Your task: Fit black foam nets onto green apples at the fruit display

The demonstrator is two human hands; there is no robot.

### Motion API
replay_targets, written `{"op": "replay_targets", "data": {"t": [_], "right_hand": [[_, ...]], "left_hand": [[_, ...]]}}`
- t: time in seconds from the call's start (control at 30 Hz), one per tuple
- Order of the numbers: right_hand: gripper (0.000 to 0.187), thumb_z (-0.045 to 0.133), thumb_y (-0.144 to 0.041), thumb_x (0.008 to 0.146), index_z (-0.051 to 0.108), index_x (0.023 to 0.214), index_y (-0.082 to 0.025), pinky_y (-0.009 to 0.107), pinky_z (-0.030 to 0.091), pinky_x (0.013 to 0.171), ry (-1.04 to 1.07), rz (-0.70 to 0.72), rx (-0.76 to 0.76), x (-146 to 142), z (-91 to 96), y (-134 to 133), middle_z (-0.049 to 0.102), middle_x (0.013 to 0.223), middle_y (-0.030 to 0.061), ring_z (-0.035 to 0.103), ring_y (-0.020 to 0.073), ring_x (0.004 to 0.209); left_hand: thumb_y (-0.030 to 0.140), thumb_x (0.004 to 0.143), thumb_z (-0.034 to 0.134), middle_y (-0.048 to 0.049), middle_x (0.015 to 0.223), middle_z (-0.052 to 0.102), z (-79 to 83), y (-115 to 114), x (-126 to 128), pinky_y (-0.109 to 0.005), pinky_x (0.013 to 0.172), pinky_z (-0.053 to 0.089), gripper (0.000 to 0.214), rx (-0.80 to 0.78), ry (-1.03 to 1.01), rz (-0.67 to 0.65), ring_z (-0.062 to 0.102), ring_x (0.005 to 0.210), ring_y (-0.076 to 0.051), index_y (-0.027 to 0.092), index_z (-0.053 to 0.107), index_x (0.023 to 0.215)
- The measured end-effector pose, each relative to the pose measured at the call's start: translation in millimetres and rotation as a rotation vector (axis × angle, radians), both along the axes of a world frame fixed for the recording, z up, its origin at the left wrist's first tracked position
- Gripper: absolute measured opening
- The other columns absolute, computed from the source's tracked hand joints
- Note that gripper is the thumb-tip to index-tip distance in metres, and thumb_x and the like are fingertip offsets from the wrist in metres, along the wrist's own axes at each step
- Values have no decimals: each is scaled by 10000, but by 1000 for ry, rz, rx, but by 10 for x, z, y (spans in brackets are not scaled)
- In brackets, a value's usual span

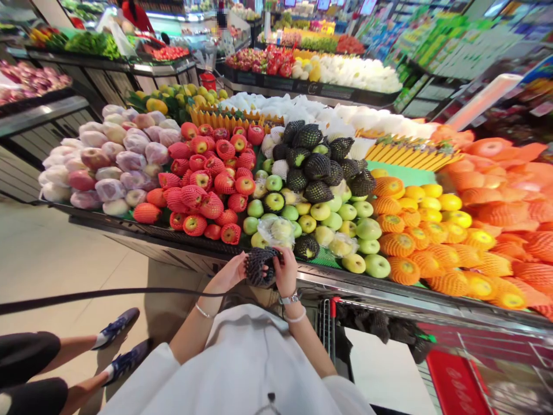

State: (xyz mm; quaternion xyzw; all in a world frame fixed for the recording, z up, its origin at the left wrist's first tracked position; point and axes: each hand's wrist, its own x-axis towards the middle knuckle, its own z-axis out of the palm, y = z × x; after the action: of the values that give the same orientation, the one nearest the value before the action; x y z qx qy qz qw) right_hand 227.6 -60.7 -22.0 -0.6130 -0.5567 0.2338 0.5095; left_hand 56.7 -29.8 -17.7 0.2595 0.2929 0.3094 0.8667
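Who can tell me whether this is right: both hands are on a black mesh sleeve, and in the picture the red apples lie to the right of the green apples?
The side is wrong: the head view shows the red apples to the left of the green apples. The left hand and right hand are indeed on the black mesh sleeve.

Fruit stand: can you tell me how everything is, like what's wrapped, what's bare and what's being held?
Black foam net: held; contents unclear
Left hand: holding the net's side
Right hand: holding its other side
Wristwatch: worn
Red apples: piled, many in red nets
Green apples: some bare, some in clear plastic
Black-netted fruit: heaped
Oranges: many in orange nets, some bare
Pinkish fruit: piled, many in clear plastic
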Motion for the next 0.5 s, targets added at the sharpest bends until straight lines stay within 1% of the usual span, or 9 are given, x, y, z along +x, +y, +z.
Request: {"op": "replay_targets", "data": {"t": [0.07, 0.13, 0.2, 0.3, 0.33, 0.4, 0.47, 0.5], "right_hand": [[256, 429, -153, 832, 606, 1006, -217, 352, 467, 848, -4, -8, -22, 17, -6, 9, 600, 993, 71, 567, 206, 945], [262, 440, -139, 815, 617, 990, -219, 355, 461, 853, 1, 8, -64, 53, -19, 29, 603, 982, 70, 568, 207, 933], [230, 479, -151, 800, 631, 960, -215, 354, 460, 835, 27, 51, -117, 98, -34, 49, 617, 956, 66, 573, 209, 903], [169, 567, -205, 772, 644, 923, -204, 332, 478, 751, 145, 171, -216, 146, -54, 55, 648, 884, 49, 585, 192, 794], [176, 590, -225, 764, 643, 930, -204, 325, 484, 733, 206, 210, -240, 152, -61, 48, 654, 866, 40, 587, 183, 766], [235, 625, -264, 752, 626, 981, -212, 314, 502, 718, 355, 249, -254, 151, -73, 23, 658, 876, 29, 592, 170, 758], [330, 646, -305, 744, 586, 1060, -232, 298, 529, 667, 514, 263, -256, 142, -80, -10, 649, 933, 28, 599, 167, 775], [377, 657, -326, 736, 565, 1092, -244, 286, 540, 615, 583, 277, -266, 138, -80, -27, 641, 964, 30, 602, 168, 772]], "left_hand": [[500, 718, 670, -87, 767, 730, -31, -21, 47, -310, 655, 535, 405, -15, 10, -93, 682, 673, -201, 124, 680, 868], [427, 703, 703, -81, 774, 730, -69, -22, 95, -319, 674, 531, 345, 12, 50, -88, 676, 659, -195, 119, 688, 857], [352, 678, 721, -69, 776, 730, -119, 4, 122, -333, 718, 526, 287, 70, 64, 12, 674, 673, -194, 123, 696, 850], [292, 650, 691, -64, 832, 733, -195, 78, 88, -382, 838, 499, 246, 181, 23, 188, 671, 788, -216, 141, 708, 843], [278, 650, 672, -69, 869, 732, -211, 107, 62, -404, 883, 480, 243, 236, 31, 215, 664, 839, -228, 145, 710, 849], [246, 646, 659, -80, 930, 728, -222, 166, 7, -432, 952, 438, 227, 404, 135, 182, 643, 923, -249, 154, 717, 845], [234, 642, 677, -85, 946, 727, -212, 222, -23, -418, 986, 415, 171, 628, 303, 125, 626, 965, -257, 169, 727, 793], [240, 643, 689, -87, 944, 727, -207, 245, -21, -401, 982, 420, 146, 726, 374, 111, 623, 969, -258, 174, 730, 766]]}}
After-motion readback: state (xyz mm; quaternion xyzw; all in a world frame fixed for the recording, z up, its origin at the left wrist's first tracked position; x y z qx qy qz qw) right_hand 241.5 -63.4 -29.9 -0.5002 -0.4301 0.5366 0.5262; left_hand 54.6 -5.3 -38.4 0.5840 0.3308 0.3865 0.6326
